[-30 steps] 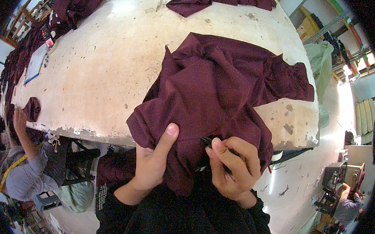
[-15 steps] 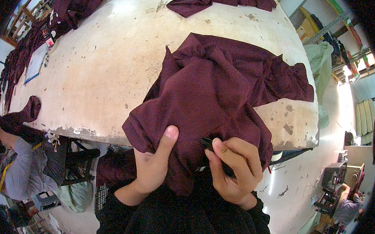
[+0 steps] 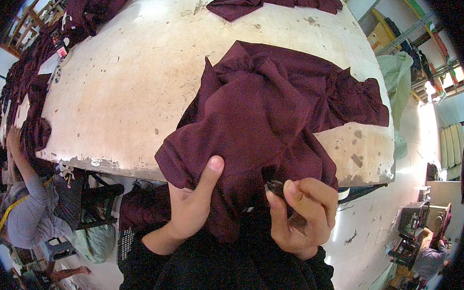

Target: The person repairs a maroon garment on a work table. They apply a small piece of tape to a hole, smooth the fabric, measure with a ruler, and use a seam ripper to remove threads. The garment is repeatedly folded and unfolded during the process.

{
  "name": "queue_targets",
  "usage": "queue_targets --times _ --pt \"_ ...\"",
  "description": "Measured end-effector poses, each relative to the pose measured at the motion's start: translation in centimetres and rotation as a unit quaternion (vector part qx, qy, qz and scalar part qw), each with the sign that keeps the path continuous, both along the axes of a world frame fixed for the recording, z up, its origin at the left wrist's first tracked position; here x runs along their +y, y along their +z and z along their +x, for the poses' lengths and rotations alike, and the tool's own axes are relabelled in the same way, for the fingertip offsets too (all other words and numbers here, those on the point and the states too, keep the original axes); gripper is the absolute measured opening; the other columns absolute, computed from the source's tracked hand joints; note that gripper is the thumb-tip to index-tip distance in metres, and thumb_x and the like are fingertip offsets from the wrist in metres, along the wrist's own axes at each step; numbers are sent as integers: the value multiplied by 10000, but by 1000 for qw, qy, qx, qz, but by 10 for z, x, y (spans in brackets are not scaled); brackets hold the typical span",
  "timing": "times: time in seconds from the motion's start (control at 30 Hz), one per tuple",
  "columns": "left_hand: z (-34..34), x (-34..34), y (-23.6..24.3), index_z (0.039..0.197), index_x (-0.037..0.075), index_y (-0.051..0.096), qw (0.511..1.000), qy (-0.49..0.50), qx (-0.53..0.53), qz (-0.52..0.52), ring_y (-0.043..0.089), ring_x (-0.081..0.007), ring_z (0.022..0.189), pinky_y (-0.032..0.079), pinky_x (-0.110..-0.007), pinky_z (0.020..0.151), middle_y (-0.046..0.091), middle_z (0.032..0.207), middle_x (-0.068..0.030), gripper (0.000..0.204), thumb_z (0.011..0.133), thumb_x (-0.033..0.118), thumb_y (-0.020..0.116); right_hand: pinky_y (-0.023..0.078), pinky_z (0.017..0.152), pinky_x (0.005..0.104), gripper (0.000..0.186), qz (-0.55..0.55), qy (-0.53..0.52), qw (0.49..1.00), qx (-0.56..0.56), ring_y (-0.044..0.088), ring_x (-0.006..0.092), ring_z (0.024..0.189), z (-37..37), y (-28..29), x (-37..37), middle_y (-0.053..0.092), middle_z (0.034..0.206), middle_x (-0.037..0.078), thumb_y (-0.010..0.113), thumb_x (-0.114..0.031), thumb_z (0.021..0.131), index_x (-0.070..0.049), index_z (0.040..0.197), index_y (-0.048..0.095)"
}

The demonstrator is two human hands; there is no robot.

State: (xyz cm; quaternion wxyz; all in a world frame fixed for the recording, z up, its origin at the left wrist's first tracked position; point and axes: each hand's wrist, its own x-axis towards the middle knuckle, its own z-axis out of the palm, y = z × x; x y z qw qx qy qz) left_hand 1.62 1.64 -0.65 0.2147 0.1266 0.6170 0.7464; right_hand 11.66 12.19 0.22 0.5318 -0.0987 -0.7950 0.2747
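A dark maroon garment lies rumpled over the near right of the worn, pale table, its lower part hanging past the front edge toward my lap. My left hand grips its lower left part, thumb on top and fingers hidden underneath. At the garment's lower right, my right hand pinches a small black tool, apparently snips, between thumb and forefinger, its other fingers curled.
A co-worker in grey works at the table's left end among piled maroon fabric. More maroon cloth lies at the back. Crates, another person and shelving stand to the right.
My right hand with the black tool has shifted a little right and down. My left hand is nearly still. The co-worker's arm and the maroon cloth at the left have moved.
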Motion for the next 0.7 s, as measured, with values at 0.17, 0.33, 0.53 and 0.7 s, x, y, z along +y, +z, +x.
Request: queue_targets --times 0.17,0.33,0.53,0.7 --pt "0 0 -2 1195 -11 468 1000 -1 -5 16 537 -195 1033 416 -333 908 541 1171 -110 416 847 156 622 444 449 251 248 -11 20 999 -49 557 172 534 0 -2 0 592 743 91 754 38 634 -23 845 639" --pt "0 -1 -2 1179 -4 479 1000 -3 0 25 522 -177 1034 402 -319 912 540 1158 -93 373 855 128 608 433 442 260 193 -1 23 998 -66 550 184 522 -5 -4 -1 583 726 84 742 25 654 -21 800 625" --pt "2 1 2 1159 -10 476 998 -5 14 55 508 -146 1018 384 -294 913 542 1121 -70 338 862 95 598 416 427 258 176 -1 16 998 -66 539 182 501 -5 -5 -1 581 718 79 737 20 661 -24 796 633" --pt "1 1 1 1174 -15 460 998 -18 34 48 499 -157 1041 375 -302 930 531 1143 -79 354 866 98 592 443 475 246 255 -9 22 1000 -19 563 168 601 -1 -4 -3 588 800 87 765 12 630 -30 849 642"
